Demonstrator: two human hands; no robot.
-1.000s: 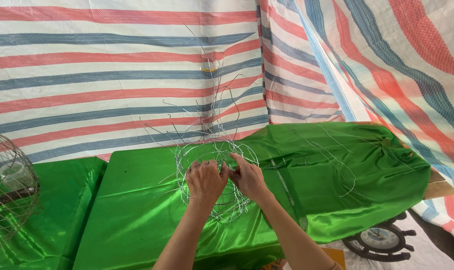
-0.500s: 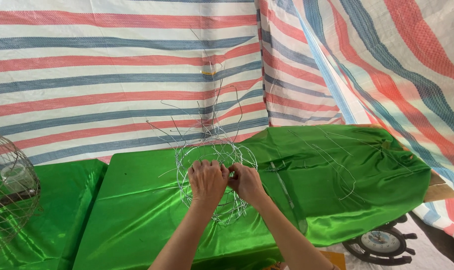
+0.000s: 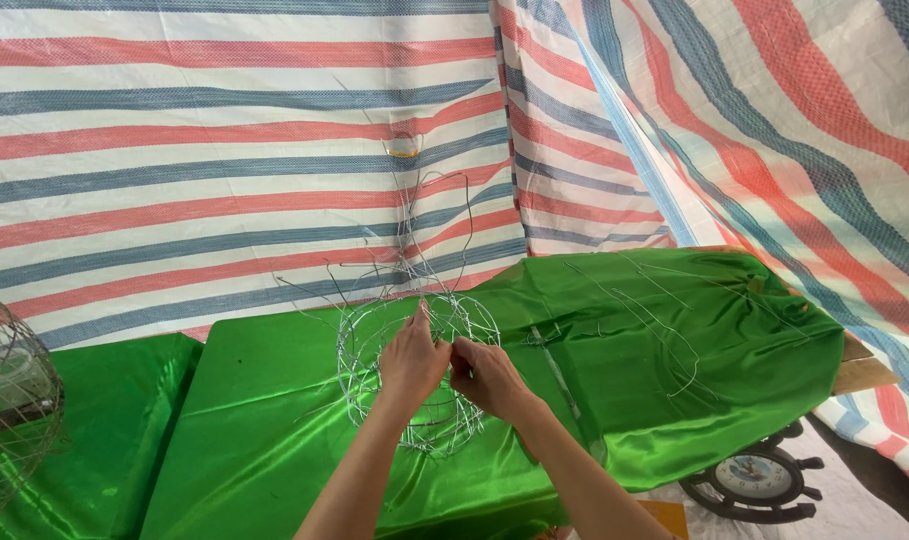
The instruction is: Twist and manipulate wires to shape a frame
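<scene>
A round woven frame of thin silver wire [image 3: 369,335] stands tilted on the green cloth-covered table [image 3: 264,420], with several loose wire ends sticking up behind it. My left hand [image 3: 412,360] and my right hand [image 3: 486,377] meet at the middle of the frame. Both pinch wire strands there, fingers closed around them. My forearms reach in from the bottom edge.
Loose bent wires [image 3: 664,330] lie on the right part of the green cloth. A finished wire cage [image 3: 9,395] with a pale cup inside stands at the left edge. A striped tarp [image 3: 224,170] hangs behind. A ship-wheel clock [image 3: 759,478] lies on the floor at right.
My hands stay at the frame's middle and have shifted slightly, working the strands. The frame has barely moved.
</scene>
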